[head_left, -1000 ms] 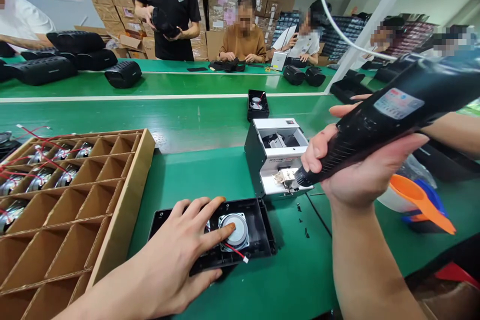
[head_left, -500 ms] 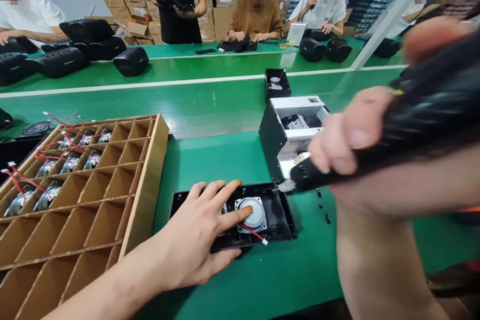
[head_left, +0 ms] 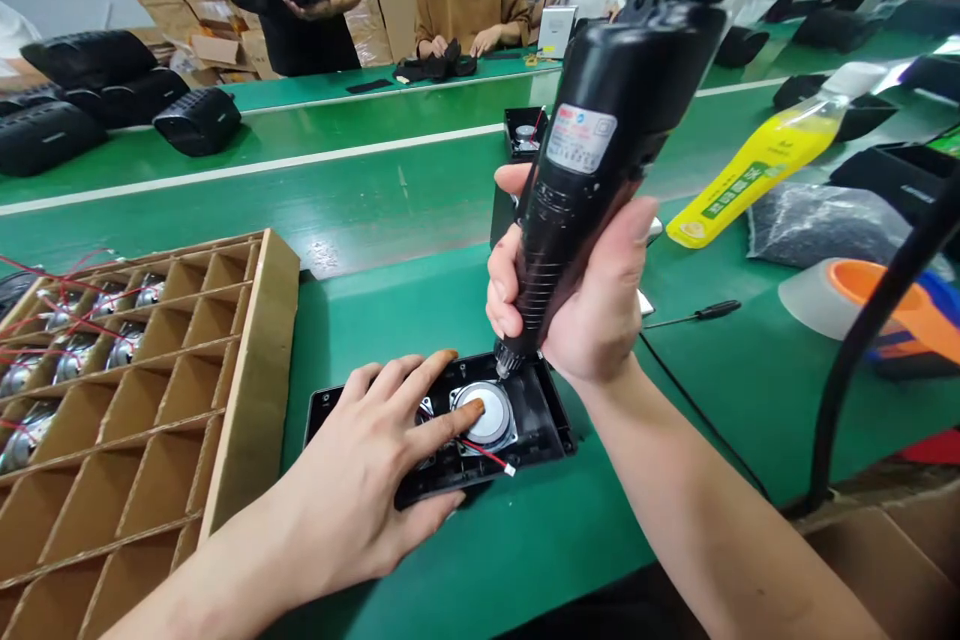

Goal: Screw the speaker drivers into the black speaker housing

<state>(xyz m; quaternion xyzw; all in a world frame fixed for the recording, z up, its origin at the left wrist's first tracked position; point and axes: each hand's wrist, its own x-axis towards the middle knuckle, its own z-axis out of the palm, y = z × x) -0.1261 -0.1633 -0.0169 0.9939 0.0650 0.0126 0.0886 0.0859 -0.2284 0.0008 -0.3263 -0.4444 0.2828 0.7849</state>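
Note:
A black plastic housing lies on the green bench in front of me, with a round silver speaker driver seated in it and a red wire trailing out. My left hand lies flat over the housing, fingers spread, one fingertip pressing on the driver. My right hand is wrapped round a black electric screwdriver, held almost upright. Its tip touches the driver's upper right corner. The screw feeder box is mostly hidden behind the tool.
A cardboard divider tray with several drivers in its far cells stands at left. A yellow bottle, a grey bag, an orange-and-blue funnel and a thick black cable lie at right. Other people work with black speaker shells across the belt.
My right hand swung the screwdriver from the feeder box down and left, turning it upright onto the driver's corner. My left hand stayed on the housing.

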